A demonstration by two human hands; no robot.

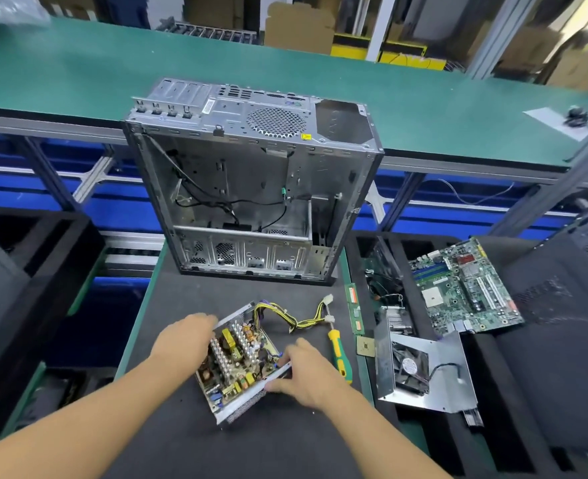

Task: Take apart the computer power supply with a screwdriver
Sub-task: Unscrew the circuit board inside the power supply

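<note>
- The left hand [185,340] lies over the far-left corner of the power supply [239,364], fingers curled down over its metal edge and pressing on it.
- The right hand [304,373] grips the near-right wall of the same box, thumb on the outer side and fingers hooked over the rim.
- The power supply sits on the dark mat [188,440] in front of the person, turned at an angle, with its lid off and the circuit board, coils and silver heat-sink fins showing.
- A bundle of yellow and black wires [302,319] runs out of the far end of the box and ends in white plugs lying on the mat.
- A screwdriver [339,354] with a yellow and green handle lies on the mat just right of the right hand, in neither hand.
- Behind the box stands an open, gutted computer case [251,188], with a few black cables left inside.
- To the right, off the mat, lie a metal cover with a fan [424,371], a small square chip [365,346] and a green motherboard [465,288].
</note>
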